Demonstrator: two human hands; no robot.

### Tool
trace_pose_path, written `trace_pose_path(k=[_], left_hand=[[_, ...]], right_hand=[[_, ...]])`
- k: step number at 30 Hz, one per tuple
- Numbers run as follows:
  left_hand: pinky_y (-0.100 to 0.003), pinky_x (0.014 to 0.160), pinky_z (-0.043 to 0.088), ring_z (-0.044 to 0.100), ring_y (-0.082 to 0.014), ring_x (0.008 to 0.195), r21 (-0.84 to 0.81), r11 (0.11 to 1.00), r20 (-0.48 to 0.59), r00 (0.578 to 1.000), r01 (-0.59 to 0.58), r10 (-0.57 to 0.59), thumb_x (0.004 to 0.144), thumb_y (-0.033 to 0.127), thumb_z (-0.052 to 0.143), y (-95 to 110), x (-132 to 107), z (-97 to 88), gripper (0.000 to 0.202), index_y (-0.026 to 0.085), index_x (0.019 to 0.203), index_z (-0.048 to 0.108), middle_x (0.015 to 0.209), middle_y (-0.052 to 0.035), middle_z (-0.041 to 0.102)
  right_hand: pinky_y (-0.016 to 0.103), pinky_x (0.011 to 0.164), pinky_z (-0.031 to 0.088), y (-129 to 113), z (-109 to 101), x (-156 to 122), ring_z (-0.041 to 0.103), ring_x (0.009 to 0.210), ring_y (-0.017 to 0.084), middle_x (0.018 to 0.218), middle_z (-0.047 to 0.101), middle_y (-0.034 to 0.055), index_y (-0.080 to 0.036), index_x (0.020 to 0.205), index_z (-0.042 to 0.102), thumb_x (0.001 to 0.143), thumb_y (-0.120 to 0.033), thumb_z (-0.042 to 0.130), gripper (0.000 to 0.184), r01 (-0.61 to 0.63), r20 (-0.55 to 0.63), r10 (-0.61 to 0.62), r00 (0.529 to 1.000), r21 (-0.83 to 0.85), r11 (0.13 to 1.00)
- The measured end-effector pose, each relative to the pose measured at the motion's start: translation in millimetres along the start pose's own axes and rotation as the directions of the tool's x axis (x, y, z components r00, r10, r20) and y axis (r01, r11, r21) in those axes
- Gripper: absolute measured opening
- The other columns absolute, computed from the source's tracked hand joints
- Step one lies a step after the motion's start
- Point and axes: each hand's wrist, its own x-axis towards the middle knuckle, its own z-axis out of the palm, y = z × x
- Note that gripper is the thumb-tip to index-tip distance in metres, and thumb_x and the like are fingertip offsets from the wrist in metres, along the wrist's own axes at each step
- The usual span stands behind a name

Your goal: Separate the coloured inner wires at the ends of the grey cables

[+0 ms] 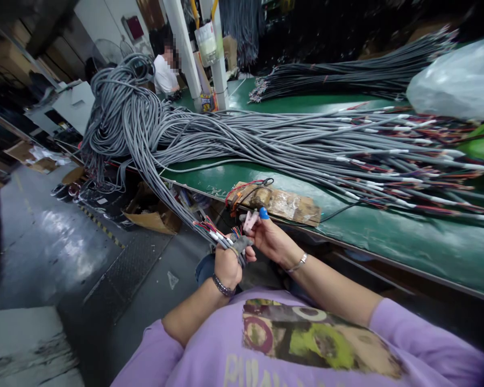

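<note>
My left hand (pixel 228 263) is closed round the ends of several grey cables (pixel 193 217), whose stripped coloured wires fan out above my fist. My right hand (pixel 270 236) is beside it, fingers pinched on a small pale connector piece (pixel 250 219); its fingertips wear blue and pink finger cots. Both hands are held in front of the edge of the green table (pixel 387 242). The cables in my left hand run up and left into a big heap of grey cables (pixel 153 129) lying across the table.
A brown taped cardboard pad (pixel 284 204) with red and black wires lies on the table edge. More dark cable bundles (pixel 347 75) and a plastic bag (pixel 460 80) lie farther back. A person in white (pixel 164 72) sits beyond the pillars. Cardboard boxes (pixel 153 217) stand on the floor.
</note>
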Motion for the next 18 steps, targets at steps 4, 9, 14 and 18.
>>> trace_pose_path(k=[4,9,14,18], left_hand=[[-0.021,0.045,0.046,0.050,-0.0079,0.040,0.028,1.000,-0.011,1.000,-0.002,0.003,0.066,0.039,0.070,3.5,-8.7,-1.3,0.027,0.014,0.067,0.058,0.047,0.0017,0.056],[-0.020,0.045,0.044,0.052,-0.0086,0.044,0.032,0.999,-0.036,0.999,-0.028,0.029,0.066,0.036,0.070,6.6,-16.7,-3.0,0.025,0.015,0.067,0.058,0.048,0.0016,0.057],[-0.021,0.047,0.046,0.052,-0.0085,0.042,0.027,0.998,-0.013,0.998,-0.053,0.053,0.067,0.037,0.069,4.2,-15.0,-5.1,0.025,0.015,0.067,0.058,0.048,0.0019,0.057],[-0.022,0.048,0.046,0.051,-0.0088,0.041,0.059,0.996,-0.010,0.998,-0.067,0.068,0.067,0.036,0.068,1.0,-14.9,-6.5,0.024,0.015,0.065,0.058,0.046,0.0019,0.056]], right_hand=[[0.023,0.054,0.047,-4.4,-3.4,-6.9,0.053,0.058,0.011,0.072,0.062,0.0024,-0.017,0.081,0.063,0.080,-0.059,0.054,0.043,-0.063,0.033,0.063,0.997,-0.002,0.998],[0.024,0.056,0.046,-5.8,-4.6,-17.6,0.055,0.059,0.011,0.075,0.063,0.0022,-0.018,0.081,0.061,0.073,-0.053,0.066,0.037,-0.113,0.025,0.115,0.993,-0.077,0.991],[0.027,0.055,0.041,-2.4,5.7,-33.7,0.054,0.050,0.013,0.055,0.058,-0.0007,-0.017,0.072,0.053,0.071,-0.043,0.071,0.032,-0.063,0.189,0.130,0.973,-0.323,0.944],[0.027,0.053,0.037,-2.2,12.7,-40.0,0.056,0.048,0.014,0.052,0.060,-0.0002,-0.017,0.078,0.052,0.077,-0.043,0.066,0.029,0.029,0.246,0.092,0.965,-0.449,0.893]])
